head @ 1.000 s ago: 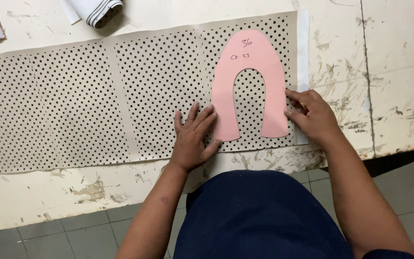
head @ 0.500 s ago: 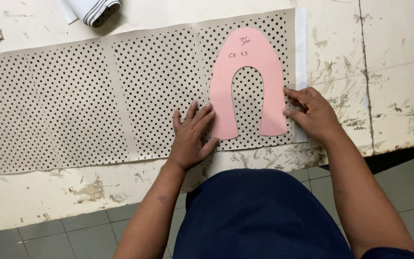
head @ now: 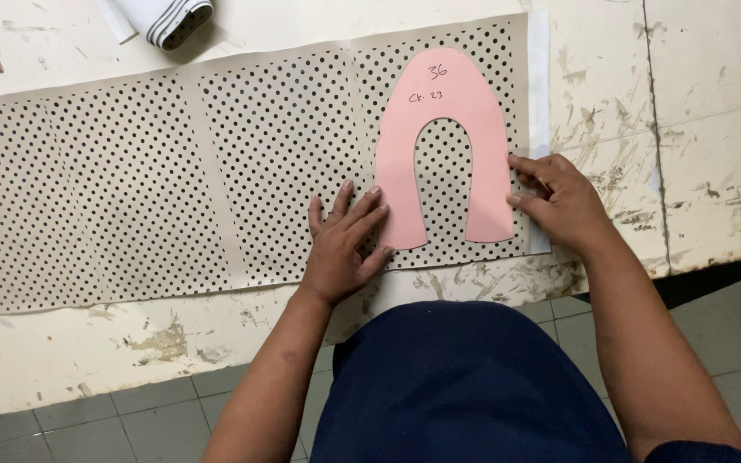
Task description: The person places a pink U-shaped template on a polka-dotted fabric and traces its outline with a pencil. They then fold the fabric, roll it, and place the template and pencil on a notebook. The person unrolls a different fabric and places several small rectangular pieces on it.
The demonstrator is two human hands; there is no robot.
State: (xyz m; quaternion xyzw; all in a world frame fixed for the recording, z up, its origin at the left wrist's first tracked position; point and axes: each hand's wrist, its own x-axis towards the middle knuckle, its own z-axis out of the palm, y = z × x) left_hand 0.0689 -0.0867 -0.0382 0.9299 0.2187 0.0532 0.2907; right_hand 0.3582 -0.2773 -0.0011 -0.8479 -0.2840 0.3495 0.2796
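Both hands stay open, left hand and right hand flat beside the unmoved pink horseshoe pattern; perforated sheet unchanged.

The single head camera is looking steeply down from above the person, close over the table edge, taking in both hands, the lap and the tiled floor beneath.

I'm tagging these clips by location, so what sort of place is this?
Probably a shoemaking or leather-cutting workshop: a pink horseshoe-shaped pattern lies on a perforated cream sheet, spread over a worn, paint-scuffed workbench.
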